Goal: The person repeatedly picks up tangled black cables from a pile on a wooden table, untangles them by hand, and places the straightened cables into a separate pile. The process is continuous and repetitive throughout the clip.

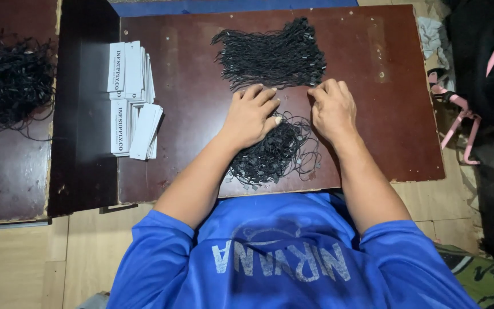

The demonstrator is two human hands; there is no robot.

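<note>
The tidy bundle of black string loops [271,54] is laid crosswise at twelve o'clock, touched by both hands: left hand [251,117] and right hand [333,109], fingers curled, nothing visibly gripped.

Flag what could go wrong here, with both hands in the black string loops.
1. The near pile under the left hand looks tangled; pulling one loop may drag others.
2. It reaches the table's front edge; loops could slip off.
3. The right hand could scatter the neat bundle.
</note>
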